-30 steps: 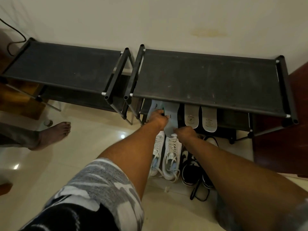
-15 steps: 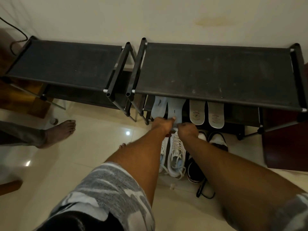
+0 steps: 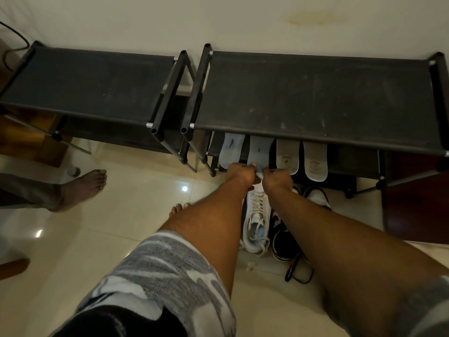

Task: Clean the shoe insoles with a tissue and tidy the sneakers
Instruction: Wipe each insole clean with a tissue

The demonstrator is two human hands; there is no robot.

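Observation:
Several insoles lie side by side on the lower shelf of the right black rack (image 3: 315,139): two pale blue ones (image 3: 230,149) (image 3: 260,148) and two grey ones (image 3: 287,153) (image 3: 315,158). My left hand (image 3: 239,172) and my right hand (image 3: 277,177) both grip the near end of the second blue insole at the shelf's front edge. On the floor below stand a white sneaker (image 3: 257,224) and a pair of black-and-white sneakers (image 3: 283,235) (image 3: 317,197) with loose laces. No tissue is visible.
A second black rack (image 3: 85,81) stands to the left against the wall. Another person's bare foot (image 3: 82,188) rests on the tiled floor at left. A dark wooden panel (image 3: 418,207) stands at right. My own toes (image 3: 179,207) show beside my left arm.
Both hands have pushed the second blue insole further back onto the lower shelf, so it now lies level with the others. My view has shifted closer.

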